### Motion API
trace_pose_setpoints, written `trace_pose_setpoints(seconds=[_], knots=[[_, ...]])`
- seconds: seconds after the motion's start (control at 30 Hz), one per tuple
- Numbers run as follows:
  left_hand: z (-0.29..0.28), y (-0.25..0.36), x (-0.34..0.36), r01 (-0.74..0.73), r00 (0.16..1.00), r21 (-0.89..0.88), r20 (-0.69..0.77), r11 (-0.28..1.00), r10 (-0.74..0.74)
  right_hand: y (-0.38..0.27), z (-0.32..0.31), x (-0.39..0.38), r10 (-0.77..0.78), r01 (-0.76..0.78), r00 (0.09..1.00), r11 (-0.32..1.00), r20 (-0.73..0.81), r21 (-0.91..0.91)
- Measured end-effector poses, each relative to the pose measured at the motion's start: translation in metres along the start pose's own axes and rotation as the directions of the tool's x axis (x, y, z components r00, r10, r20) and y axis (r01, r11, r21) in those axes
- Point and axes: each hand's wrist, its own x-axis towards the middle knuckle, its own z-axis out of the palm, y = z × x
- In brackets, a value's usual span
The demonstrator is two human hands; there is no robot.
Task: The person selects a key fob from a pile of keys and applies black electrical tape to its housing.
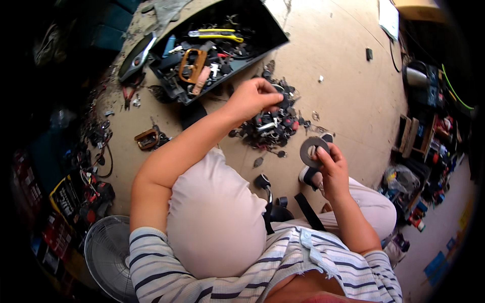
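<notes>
My left hand point(255, 98) reaches over a heap of small dark and metal pieces point(268, 126), several of which look like keys and key fobs. Its thumb and forefinger are pinched together at the heap's upper side; what they hold, if anything, blends into the dark pieces behind. On the right, my right hand point(334, 169) grips a flat dark grey ring point(304, 151), like a roll of tape, with its thumb over the near edge. Behind the heap stands a black open box point(262, 58) of mixed small parts, with a yellow utility knife point(217, 34) on top.
Red-handled pliers point(129, 97) and a brown-framed buckle-like piece point(146, 139) lie on the floor at left. A fan point(108, 252) stands at the lower left. Tools and boxes crowd the right side, near a wooden crate point(411, 136). My sandalled foot point(309, 177) is beside the heap.
</notes>
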Motion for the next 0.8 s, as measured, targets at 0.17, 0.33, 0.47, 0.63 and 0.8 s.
trace_pose_setpoints(seconds=[0.17, 0.33, 0.47, 0.63, 0.8], knots=[[-0.043, 0.034, 0.011, -0.287, 0.908, -0.137, -0.354, 0.948, 0.223, -0.001, 0.003, -0.002, 0.050, -0.050, 0.999, 0.999, -0.015, 0.010], [-0.092, 0.033, 0.033, -0.373, 0.780, 0.047, -0.525, 0.927, 0.341, -0.002, 0.005, -0.001, 0.051, -0.051, 0.999, 0.999, -0.006, 0.001], [-0.099, 0.027, 0.051, -0.286, 0.865, 0.102, -0.400, 0.953, 0.302, 0.002, 0.002, 0.001, 0.033, -0.033, 0.999, 0.999, -0.010, 0.013], [-0.122, 0.005, 0.073, -0.055, 0.916, 0.944, -0.082, 0.324, 0.392, -0.001, 0.006, -0.001, 0.059, -0.059, 0.998, 0.998, -0.001, -0.010], [-0.130, -0.005, 0.084, -0.163, 0.951, 0.967, 0.207, -0.198, 0.231, 0.001, 0.007, -0.002, 0.064, -0.064, 0.998, 0.998, -0.005, 0.001]])
